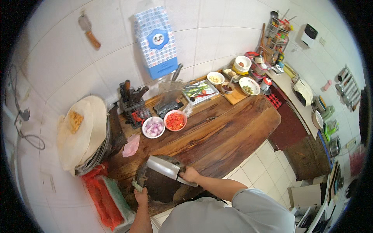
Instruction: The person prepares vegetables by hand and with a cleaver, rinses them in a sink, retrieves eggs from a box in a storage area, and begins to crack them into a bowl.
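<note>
My right hand (190, 175) grips the handle of a broad cleaver (163, 166), its blade lying flat-looking over the far side of a round, dark chopping block (161, 188). At the block's left edge, my left hand (141, 196) holds a pale green, crumpled piece (137, 185), perhaps a cloth or a vegetable; which one I cannot tell. Beyond the block stand a white bowl of cut purple onion (153, 127) and a pink-rimmed bowl of chopped red pieces (175, 120), possibly tomato. A pink cloth (131, 145) rests on the wooden table (204, 139) to their left.
A knife rack (132, 102) stands by the wall. Behind the table's middle are a metal tray with scallions (201, 91), a bowl of pale chopped pieces (215, 78) and a patterned bowl (249, 86). A red mesh bag (107, 201) fills a container at left.
</note>
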Tool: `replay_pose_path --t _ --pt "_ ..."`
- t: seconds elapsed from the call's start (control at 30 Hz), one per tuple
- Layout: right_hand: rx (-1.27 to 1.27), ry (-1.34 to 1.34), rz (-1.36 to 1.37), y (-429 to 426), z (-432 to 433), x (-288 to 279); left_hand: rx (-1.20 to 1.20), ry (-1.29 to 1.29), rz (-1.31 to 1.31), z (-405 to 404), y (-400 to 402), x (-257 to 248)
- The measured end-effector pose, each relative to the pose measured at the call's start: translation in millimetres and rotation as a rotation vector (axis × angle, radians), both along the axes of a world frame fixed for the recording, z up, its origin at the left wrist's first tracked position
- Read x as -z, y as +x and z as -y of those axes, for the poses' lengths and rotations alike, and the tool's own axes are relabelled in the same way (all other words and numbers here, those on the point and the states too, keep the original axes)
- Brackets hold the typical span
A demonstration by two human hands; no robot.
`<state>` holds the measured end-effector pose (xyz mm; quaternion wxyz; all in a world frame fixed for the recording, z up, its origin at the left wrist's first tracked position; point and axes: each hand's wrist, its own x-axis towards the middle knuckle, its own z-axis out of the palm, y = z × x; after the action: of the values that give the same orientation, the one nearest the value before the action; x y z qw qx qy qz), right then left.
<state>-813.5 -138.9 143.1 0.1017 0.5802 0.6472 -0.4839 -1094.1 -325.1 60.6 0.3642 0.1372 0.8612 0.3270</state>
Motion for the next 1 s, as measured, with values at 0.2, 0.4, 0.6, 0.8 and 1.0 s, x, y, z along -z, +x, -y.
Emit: replay_pose_path --t 0.2,0.4,0.6,0.8,1.0 --pt "-0.07 0.023 0.075 -16 3 17 0.016 -0.085 -0.102 4 -3 -12" --pt "-0.501 0.057 -0.102 -45 -6 23 -0.076 -0.063 -0.143 20 -34 -25" --pt "-0.115 -0.075 -0.455 -24 -18 25 -0.048 0.182 -0.663 13 -28 -51" --pt "0.401 -0.781 -0.766 -20 0 -19 0.197 0.335 0.127 -87 97 -109" --pt "0.331 -0.469 -0.598 36 -51 -19 0.699 0.288 -0.086 -138 187 -136"
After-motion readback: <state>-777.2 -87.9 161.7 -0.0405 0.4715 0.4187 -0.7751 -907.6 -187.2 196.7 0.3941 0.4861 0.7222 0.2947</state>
